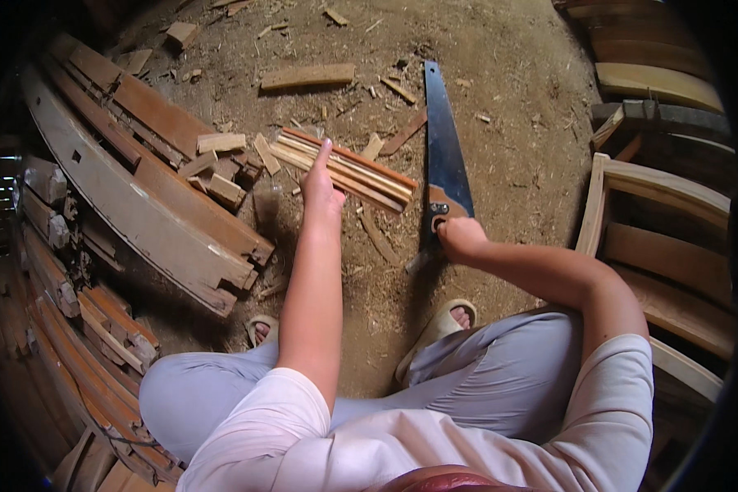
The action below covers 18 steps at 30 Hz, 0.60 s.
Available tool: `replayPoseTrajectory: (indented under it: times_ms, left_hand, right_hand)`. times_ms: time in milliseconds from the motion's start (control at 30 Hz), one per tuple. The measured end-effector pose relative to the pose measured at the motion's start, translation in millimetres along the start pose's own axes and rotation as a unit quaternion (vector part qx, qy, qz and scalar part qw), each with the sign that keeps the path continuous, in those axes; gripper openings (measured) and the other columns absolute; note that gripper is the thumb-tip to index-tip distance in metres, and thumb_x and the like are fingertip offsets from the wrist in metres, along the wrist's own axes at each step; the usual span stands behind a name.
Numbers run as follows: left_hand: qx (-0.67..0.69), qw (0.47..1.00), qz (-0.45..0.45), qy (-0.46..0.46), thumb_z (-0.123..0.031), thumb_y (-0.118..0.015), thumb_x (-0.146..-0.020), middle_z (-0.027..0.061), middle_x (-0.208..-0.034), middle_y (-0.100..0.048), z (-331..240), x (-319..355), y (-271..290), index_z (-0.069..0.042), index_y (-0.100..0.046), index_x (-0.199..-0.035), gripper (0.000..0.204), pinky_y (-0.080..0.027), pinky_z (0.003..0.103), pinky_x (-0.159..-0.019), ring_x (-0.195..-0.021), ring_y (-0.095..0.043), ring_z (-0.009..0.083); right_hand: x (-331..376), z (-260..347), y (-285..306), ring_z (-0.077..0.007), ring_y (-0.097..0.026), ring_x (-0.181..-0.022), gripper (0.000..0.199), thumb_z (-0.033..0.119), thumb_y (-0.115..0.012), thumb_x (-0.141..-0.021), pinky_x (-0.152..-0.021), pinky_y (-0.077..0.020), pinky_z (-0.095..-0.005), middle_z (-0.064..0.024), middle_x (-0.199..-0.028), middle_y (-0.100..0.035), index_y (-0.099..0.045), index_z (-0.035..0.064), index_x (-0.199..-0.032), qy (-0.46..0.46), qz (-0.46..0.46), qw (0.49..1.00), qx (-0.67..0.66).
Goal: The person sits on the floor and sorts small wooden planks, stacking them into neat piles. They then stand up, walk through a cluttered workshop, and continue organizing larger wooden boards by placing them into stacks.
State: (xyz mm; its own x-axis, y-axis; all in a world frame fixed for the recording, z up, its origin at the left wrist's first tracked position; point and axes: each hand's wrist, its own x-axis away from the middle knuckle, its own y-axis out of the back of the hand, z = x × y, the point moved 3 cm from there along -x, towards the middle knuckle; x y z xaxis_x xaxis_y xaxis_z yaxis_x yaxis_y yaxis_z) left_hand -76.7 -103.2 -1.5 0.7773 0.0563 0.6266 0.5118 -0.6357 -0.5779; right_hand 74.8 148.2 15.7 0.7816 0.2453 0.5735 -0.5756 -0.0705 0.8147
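A: Start big. What's around the person?

B: Dirt floor [517, 123] covered in sawdust and offcuts. On the person's left, a stack of long dark planks [152, 197] lying flat, side by side, so they stay put and leave the middle free. On the right, curved wooden frame pieces [656, 205] stacked along the edge, again out of the working patch.

A: Person's position?

B: Squatting low, knees bent, sandalled feet [443, 324] planted on the floor. Puts both arms within reach of the ground, my read.

A: Tool?

B: Handsaw [444, 135] flat on the floor, blade pointing away, wooden handle toward the person. Right hand [461, 236] is at the handle, fingers curled onto it. Looks like a grip, but whether it's fully closed round the handle I can't tell from this angle. Saw isn't lifted.

A: Left?

B: Left hand [320, 187] is closed around a bundle of thin wooden strips [348, 170], index finger laid along them. Bundle is held off the floor, roughly level, running across from upper left to lower right, near end just beside the saw handle. Gripped together, probably so the ends stay aligned.

A: Small stuff?

B: A short board [307, 77] lying alone further out, small blocks [220, 148] by the planks, chips everywhere.
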Motion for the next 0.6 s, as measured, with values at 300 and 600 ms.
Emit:
replayPoseTrajectory:
  times_ms: [300, 600]
  left_hand:
    - [-0.007, 0.994, 0.069, 0.088, -0.022, -0.069, -0.089, 0.0105, -0.091, -0.064, 0.2, 15.9, -60.3, -0.002, -0.060, -0.099, 0.024, -0.056, 0.040, -0.083, -0.090, -0.065, 0.0247]
    - [-0.261, 0.955, 0.102, 0.095, -0.011, -0.073, -0.085, 0.0138, -0.083, -0.068, -94.4, 132.6, -227.4, 0.005, -0.061, -0.096, 0.023, -0.062, 0.033, -0.064, -0.071, -0.070, 0.0234]
  right_hand:
    - [18.9, -1.6, 27.8, -0.0280, -0.073, -0.083, 0.012, 0.012, -0.065, -0.079, -0.070, -0.0580, -0.0388, -0.0136, -0.085, -0.073, -0.072, 0.0062, -0.087, -0.114, 0.013, 0.993, -0.023]
    - [59.9, -9.5, 125.3, -0.0254, -0.071, -0.085, 0.017, 0.017, -0.059, -0.085, -0.068, -0.0541, -0.0380, -0.0110, -0.085, -0.072, -0.072, 0.0071, -0.090, -0.117, 0.033, 0.992, -0.025]
